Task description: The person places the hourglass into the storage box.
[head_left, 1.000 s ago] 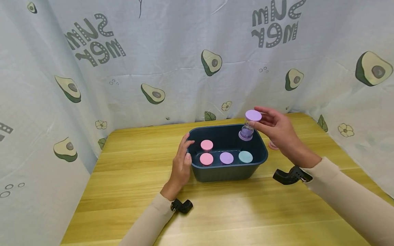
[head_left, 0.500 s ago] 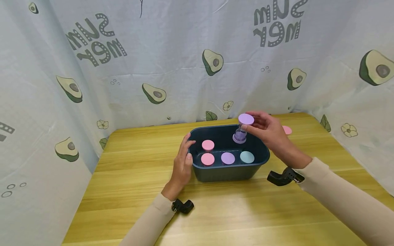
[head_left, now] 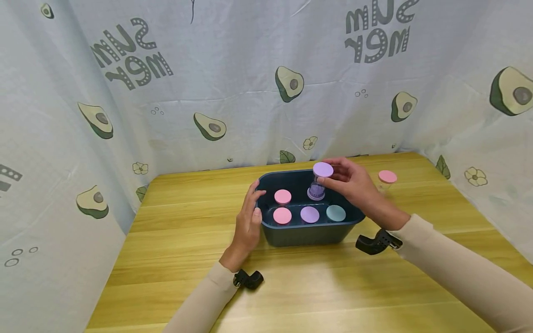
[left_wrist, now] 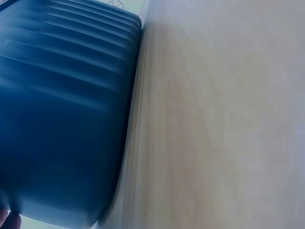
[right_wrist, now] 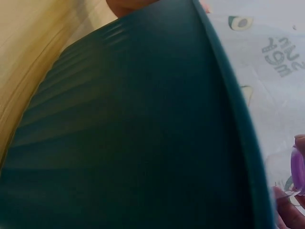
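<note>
My right hand (head_left: 354,182) pinches a purple-capped hourglass (head_left: 323,169) upright, thumb in front and fingers behind, just below its top cap. Its lower end, with purple sand, reaches inside the dark blue bin (head_left: 306,236) in the head view. Within the bin's front row stand a pink-capped hourglass (head_left: 282,215), a purple-capped one (head_left: 310,214) and a teal-capped one (head_left: 336,213). Behind the front pink one is another pink-capped hourglass (head_left: 282,197). My left hand (head_left: 248,224) rests against the bin's left end, fingertips at the rim. The right wrist view catches the held purple cap (right_wrist: 298,168).
Right of the bin, partly behind my right wrist, a pink-capped hourglass (head_left: 387,176) stands on the wooden table (head_left: 175,240). A white curtain (head_left: 245,60) printed with avocados hangs behind the table and along its sides.
My right hand has carried the purple hourglass leftward and down, deeper into the bin. The pink hourglass outside has come into fuller view. My left hand stays at the bin.
</note>
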`<state>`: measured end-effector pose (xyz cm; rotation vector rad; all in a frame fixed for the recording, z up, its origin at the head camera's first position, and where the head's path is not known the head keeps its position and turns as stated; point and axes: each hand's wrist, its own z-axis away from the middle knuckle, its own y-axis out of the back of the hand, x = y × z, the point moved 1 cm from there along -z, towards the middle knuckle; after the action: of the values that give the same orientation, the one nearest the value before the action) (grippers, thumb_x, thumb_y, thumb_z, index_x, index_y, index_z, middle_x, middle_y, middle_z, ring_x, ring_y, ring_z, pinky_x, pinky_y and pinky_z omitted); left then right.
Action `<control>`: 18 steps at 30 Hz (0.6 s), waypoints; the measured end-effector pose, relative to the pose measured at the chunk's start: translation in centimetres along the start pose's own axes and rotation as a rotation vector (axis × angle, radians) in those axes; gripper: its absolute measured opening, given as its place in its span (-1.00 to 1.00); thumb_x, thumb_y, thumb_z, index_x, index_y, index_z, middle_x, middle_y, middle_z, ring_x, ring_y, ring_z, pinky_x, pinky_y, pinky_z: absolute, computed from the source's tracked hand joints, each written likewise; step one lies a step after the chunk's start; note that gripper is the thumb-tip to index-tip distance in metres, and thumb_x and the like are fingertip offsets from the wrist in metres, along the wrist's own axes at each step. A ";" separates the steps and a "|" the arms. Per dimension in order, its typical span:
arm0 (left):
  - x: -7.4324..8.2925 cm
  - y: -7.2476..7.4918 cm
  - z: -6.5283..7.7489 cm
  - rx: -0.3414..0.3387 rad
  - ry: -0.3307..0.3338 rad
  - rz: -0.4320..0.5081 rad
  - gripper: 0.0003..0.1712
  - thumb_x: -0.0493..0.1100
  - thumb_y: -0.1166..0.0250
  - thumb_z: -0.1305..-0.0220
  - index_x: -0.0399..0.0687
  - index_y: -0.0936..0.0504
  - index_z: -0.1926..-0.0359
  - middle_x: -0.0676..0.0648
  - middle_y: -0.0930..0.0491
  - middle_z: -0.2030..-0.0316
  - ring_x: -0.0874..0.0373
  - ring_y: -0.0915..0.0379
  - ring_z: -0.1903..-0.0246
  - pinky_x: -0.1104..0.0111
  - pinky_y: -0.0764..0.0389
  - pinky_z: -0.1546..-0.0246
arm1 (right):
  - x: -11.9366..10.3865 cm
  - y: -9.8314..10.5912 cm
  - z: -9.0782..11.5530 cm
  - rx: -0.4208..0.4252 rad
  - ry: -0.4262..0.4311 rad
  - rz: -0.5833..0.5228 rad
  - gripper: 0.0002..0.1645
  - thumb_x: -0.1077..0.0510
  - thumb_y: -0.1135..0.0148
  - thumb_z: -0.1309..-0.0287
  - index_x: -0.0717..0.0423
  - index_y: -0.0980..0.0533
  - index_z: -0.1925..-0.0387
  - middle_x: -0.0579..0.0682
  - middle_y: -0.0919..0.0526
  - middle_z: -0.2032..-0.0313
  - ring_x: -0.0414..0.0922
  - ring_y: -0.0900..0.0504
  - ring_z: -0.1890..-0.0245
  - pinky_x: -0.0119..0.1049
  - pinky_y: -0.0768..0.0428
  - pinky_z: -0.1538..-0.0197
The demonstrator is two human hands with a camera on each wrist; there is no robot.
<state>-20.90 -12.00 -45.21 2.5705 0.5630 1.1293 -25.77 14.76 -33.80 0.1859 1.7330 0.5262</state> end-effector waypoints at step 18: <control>0.1 0.0 -0.1 -0.003 0.007 -0.006 -0.43 0.09 0.30 -0.42 -0.03 -0.29 -0.30 -0.05 -0.04 -0.47 0.04 -0.01 -0.43 -0.01 -0.23 -0.30 | 0.9 -1.1 -0.6 -0.069 0.014 0.036 -0.34 0.10 -0.40 -0.09 0.29 -0.34 -0.15 0.23 -0.55 -0.05 0.09 -0.59 -0.01 -0.25 -0.57 -0.05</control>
<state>-20.90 -11.92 -45.12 2.5616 0.5695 1.1367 -26.38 13.96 -34.97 0.1652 1.7252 0.6139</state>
